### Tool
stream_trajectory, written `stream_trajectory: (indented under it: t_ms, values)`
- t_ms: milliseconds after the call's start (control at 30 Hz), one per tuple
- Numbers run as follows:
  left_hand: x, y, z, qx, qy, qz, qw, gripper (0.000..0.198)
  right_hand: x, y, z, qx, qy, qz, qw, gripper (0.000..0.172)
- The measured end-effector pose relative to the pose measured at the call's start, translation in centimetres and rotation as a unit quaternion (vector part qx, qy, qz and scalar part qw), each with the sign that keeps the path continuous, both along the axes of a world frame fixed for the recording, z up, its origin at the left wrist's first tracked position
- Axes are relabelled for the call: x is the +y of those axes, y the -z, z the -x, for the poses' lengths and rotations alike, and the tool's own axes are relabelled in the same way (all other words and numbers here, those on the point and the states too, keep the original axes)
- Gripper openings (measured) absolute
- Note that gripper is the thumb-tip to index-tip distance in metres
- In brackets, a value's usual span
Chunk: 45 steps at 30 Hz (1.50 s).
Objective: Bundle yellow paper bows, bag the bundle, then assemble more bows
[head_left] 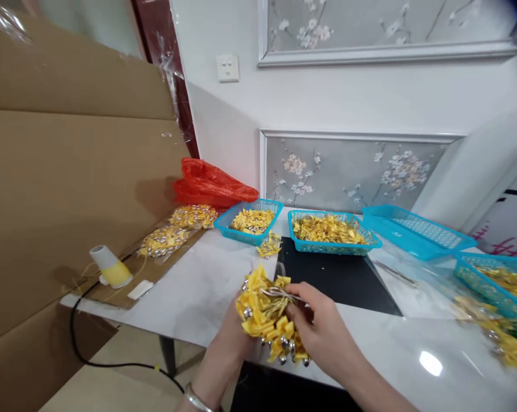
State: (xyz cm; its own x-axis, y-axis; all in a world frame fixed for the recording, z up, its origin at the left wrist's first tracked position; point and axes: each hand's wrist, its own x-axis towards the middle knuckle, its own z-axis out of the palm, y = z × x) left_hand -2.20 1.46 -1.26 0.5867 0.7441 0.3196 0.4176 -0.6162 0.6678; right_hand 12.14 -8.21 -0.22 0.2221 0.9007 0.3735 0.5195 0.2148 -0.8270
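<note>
A thick bunch of yellow ribbon bows [258, 309] with silver bells and gold twist ties is gathered over the near edge of the table. My left hand [233, 335] is wrapped round it from the left and below, its fingers mostly hidden behind the bows. At the top of the bunch, my right hand [316, 320] is closed, thumb and fingers on the gold ties and a loop of white string [278, 292]. A small pile of the same bows [270, 245] lies just beyond the bunch, beside a black mat [327, 280].
Blue baskets [230, 233] [327, 248] full of bows stand at the back, with another basket [485, 283] on the right. An upturned-looking blue tray [417, 229] and tweezers [396, 273] lie nearby. A yellow thread cone [111, 268], bagged bows [164, 241] and a red bag [211, 186] are left.
</note>
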Motion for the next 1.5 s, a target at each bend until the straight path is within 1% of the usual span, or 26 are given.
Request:
stream_trajectory:
  t_ms: [33,100,200,267,400,467,567,633,700,767,900,967,1067,1133,1267,1367,1433,1500]
  values:
    - [0.1,-0.3,0.2,0.007,0.016,0.015,1.000,0.026,0.2,0.9,-0.1,-0.015,0.000,0.000,1.000,0.023]
    - [0.5,-0.8,0.6,0.053,0.022,0.024,0.998,0.032,0.4,2.3,-0.8,-0.064,0.005,-0.002,0.998,0.024]
    - [1.1,-1.1,1.0,0.109,-0.018,0.031,0.993,0.038,0.2,3.6,-2.0,-0.151,0.003,-0.015,0.988,0.027]
    - [1.4,-1.2,1.0,0.139,-0.039,0.030,0.989,0.035,0.1,3.8,-2.4,-0.211,-0.006,-0.025,0.977,0.030]
    - [1.9,-1.8,0.6,0.187,-0.045,0.005,0.981,0.026,0.2,3.4,-2.2,-0.328,-0.032,-0.023,0.944,0.034]
    - [1.9,-2.1,0.3,0.211,-0.048,-0.021,0.976,0.029,0.3,3.1,-2.0,-0.373,-0.038,-0.032,0.927,0.035]
    - [2.0,-2.4,-0.1,0.247,-0.049,-0.056,0.966,0.033,0.2,2.9,-1.9,-0.415,-0.020,-0.080,0.906,0.031]
    - [2.0,-2.5,-0.3,0.270,-0.048,-0.074,0.959,0.033,0.0,2.8,-2.1,-0.426,-0.005,-0.115,0.897,0.031]
    - [1.9,-2.6,-0.6,0.290,-0.049,-0.089,0.951,0.034,-0.3,2.6,-2.5,-0.428,-0.001,-0.133,0.894,0.033]
    - [1.7,-2.7,-0.9,0.308,-0.052,-0.105,0.944,0.035,-0.6,2.4,-2.9,-0.440,0.000,-0.125,0.889,0.037]
    - [1.0,-2.9,-1.7,0.334,-0.050,-0.131,0.932,0.033,-0.9,1.5,-3.1,-0.488,0.017,-0.106,0.866,0.045]
    - [0.5,-3.0,-2.1,0.341,-0.043,-0.140,0.929,0.032,-0.8,0.9,-3.0,-0.503,0.036,-0.080,0.860,0.039]
    - [-0.4,-3.4,-2.6,0.343,-0.045,-0.150,0.926,0.031,-0.2,0.3,-2.6,-0.522,0.061,-0.027,0.850,0.023]
    - [-0.8,-3.8,-2.9,0.344,-0.052,-0.155,0.925,0.031,0.3,0.0,-2.3,-0.528,0.064,-0.020,0.847,0.018]
    - [-1.2,-4.5,-3.4,0.348,-0.035,-0.163,0.923,0.029,0.9,-0.3,-1.7,-0.531,0.055,-0.045,0.845,0.016]
    - [-1.0,-4.8,-3.6,0.340,-0.014,-0.165,0.926,0.025,0.9,-0.2,-1.4,-0.528,0.038,-0.095,0.843,0.017]
    - [-0.8,-4.8,-3.7,0.335,-0.007,-0.168,0.927,0.026,0.9,0.0,-1.5,-0.500,0.024,-0.129,0.856,0.018]
    - [-0.7,-4.7,-3.7,0.331,-0.001,-0.172,0.928,0.029,1.0,0.5,-1.8,-0.452,0.023,-0.137,0.881,0.023]
